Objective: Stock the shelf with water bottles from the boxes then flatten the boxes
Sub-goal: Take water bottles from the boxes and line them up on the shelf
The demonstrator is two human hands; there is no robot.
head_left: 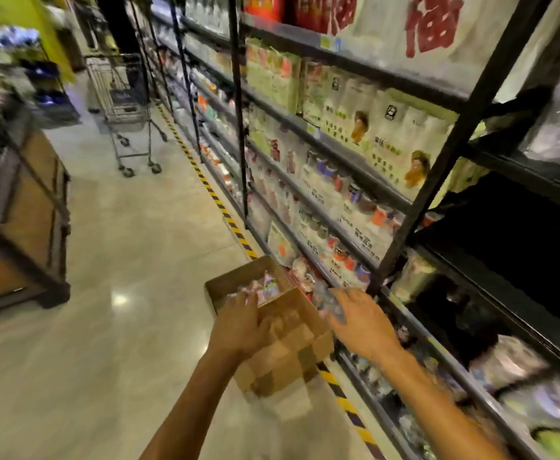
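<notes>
The open cardboard box [272, 327] sits low in the view at about 6 o'clock, on the pale floor [132, 227] against the foot of the shelf [404, 200], over the yellow-and-black striped tape [235, 230] that runs along the shelf base. Its far end is open at the top and shows blurred bottles [265, 287] in pale pink and white; its near flaps are brown and creased. The left hand [242, 327] rests on the box's near rim with its fingers curled over the edge. The right hand [361, 323], at 3 o'clock of the box, has its grip round a blurred clear bottle [330, 305] close to the lowest shelf edge. Open floor spreads to 9 o'clock of the box, up to a wooden display stand [29, 210] at the left edge. A wire shopping cart [122, 94] stands up the aisle at 11 o'clock, well apart from the box.
</notes>
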